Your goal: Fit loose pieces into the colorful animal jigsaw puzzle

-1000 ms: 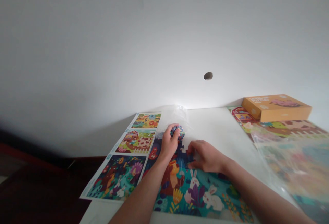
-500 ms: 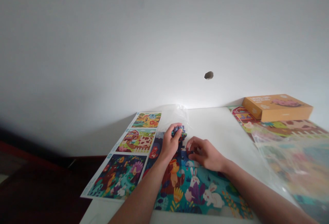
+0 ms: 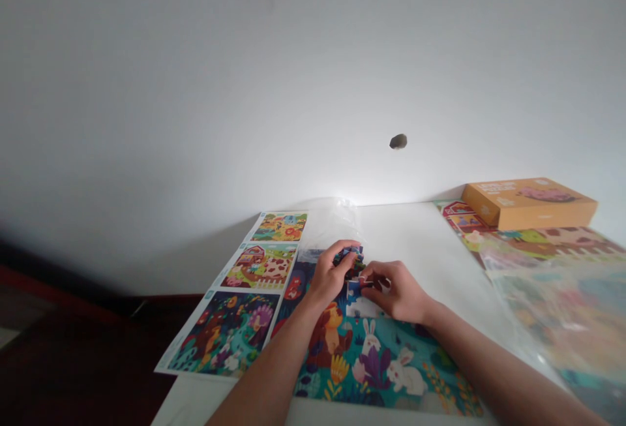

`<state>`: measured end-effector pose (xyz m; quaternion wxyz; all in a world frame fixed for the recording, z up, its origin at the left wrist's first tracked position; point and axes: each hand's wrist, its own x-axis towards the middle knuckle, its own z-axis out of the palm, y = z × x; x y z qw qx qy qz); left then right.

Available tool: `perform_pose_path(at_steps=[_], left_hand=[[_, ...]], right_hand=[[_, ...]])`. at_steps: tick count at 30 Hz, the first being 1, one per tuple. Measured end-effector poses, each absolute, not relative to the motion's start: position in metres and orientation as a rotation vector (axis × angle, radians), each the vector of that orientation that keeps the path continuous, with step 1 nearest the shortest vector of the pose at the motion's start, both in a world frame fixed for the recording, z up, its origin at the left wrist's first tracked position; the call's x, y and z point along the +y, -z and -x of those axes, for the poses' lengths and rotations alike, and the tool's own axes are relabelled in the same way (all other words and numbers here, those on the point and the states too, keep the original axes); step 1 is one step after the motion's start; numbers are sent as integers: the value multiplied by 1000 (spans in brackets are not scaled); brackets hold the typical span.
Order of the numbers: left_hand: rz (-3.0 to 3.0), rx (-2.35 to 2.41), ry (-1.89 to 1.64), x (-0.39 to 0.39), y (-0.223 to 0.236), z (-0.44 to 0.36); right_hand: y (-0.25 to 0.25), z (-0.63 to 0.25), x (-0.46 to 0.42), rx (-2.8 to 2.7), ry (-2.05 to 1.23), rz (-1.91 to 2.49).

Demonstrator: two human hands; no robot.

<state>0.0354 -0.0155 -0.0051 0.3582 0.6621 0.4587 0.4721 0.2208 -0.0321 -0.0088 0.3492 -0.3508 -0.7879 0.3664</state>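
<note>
Lying between both hands: puzzle pieces.

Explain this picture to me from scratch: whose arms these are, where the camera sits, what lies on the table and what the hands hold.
There is no machine here. A person wears a camera on the head, so you look forward and down along their own two bare arms.

On the white table lies a half-built jigsaw puzzle with rabbits on it. Beside it on the left is a picture sheet with three scenes. At the far right, an orange box sits on another colourful sheet, partly under clear plastic.

The left hand grips a small stack of loose pieces. The right hand pinches a single piece just above the puzzle's upper edge.
</note>
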Motion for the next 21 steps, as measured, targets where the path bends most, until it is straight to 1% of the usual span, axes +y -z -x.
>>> perform_pose_path(at_steps=[3,6,9,13,16,21], left_hand=[[-1712,1101,-1165,-18,1,-36],[-1718,1029,-1104,-20,0,-36],[-1782,978,-1064,-19,3,-37],[-1821,955,-1066,-17,10,-40],[-1712,973,-1098,-16,10,-41],[-1503,1011,-1157,-18,5,-39]], right_hand=[[8,-220,-30,-1919,-806,1059],[11,-220,-28,-1806,-766,1189],[13,-220,-26,-1785,-754,1240],[13,-222,-25,-1868,-619,1235],[11,-224,-25,-1915,-537,1210],[15,-230,-19,-1824,-394,1313]])
